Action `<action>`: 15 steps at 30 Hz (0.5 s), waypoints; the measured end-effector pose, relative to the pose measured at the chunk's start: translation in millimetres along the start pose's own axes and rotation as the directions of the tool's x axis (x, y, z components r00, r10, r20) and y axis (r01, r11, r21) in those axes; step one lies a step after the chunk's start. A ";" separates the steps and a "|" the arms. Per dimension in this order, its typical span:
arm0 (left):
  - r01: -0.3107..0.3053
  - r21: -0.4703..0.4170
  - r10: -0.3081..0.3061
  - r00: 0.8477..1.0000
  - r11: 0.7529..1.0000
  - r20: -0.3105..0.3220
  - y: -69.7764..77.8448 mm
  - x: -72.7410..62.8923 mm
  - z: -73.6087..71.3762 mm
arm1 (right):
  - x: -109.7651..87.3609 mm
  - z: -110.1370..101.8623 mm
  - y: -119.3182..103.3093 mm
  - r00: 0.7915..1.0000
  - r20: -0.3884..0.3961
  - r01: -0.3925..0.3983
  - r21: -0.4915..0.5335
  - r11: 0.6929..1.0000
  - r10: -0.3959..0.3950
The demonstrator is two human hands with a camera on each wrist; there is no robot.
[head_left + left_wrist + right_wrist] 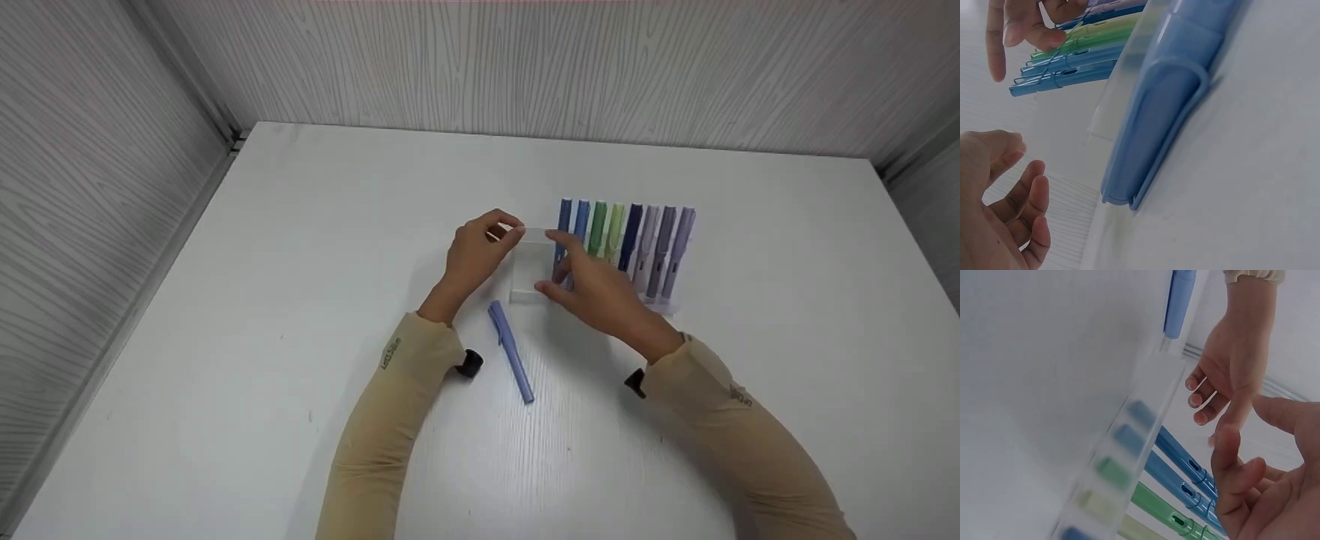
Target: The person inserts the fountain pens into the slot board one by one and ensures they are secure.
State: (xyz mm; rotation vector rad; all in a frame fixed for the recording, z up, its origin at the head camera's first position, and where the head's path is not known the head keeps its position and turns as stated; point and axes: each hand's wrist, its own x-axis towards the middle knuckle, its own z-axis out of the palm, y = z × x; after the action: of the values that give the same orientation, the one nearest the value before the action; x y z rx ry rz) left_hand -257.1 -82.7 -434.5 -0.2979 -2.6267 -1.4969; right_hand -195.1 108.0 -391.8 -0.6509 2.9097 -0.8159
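My left hand (476, 255) is at the upper left corner of a transparent pen stand (528, 297), thumb and forefinger close together and the other fingers loosely bent in the left wrist view. Over the stand's left part, my right hand (600, 296) has its thumb and forefinger spread apart, with nothing gripped between them. A row of capped pens leans in the stand to the right, among them a green pen (598, 229), a navy pen (631, 236) and a purple pen (679, 251). The right hand hides the lower ends of some.
A periwinkle-blue pen (512, 352) lies on the white table (247, 337) in front of the stand, between the two forearms. Its clip end looms close in the left wrist view. Grey wood-grain panels (480, 67) enclose the table at the back and sides.
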 end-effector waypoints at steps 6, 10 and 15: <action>-0.010 -0.004 0.010 1.000 1.000 -0.003 -0.7 0.9 0.5 | -2.9 3.3 -0.9 0.991 0.128 0.027 0.009 1.000 -0.028; -0.001 -0.006 0.001 1.000 1.000 -0.002 -0.9 1.3 1.0 | -3.2 5.5 -3.5 0.984 0.173 0.034 0.022 0.999 -0.037; 0.016 -0.004 -0.016 1.000 1.000 0.000 -0.7 0.5 1.2 | -4.1 9.4 -9.3 0.964 0.265 0.022 0.017 1.000 -0.026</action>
State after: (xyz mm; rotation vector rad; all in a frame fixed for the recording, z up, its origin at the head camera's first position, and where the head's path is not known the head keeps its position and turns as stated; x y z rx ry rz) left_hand -257.7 -81.9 -435.5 -0.2784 -2.6329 -1.5065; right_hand -186.3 98.0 -395.4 -0.7332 2.6583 -0.6897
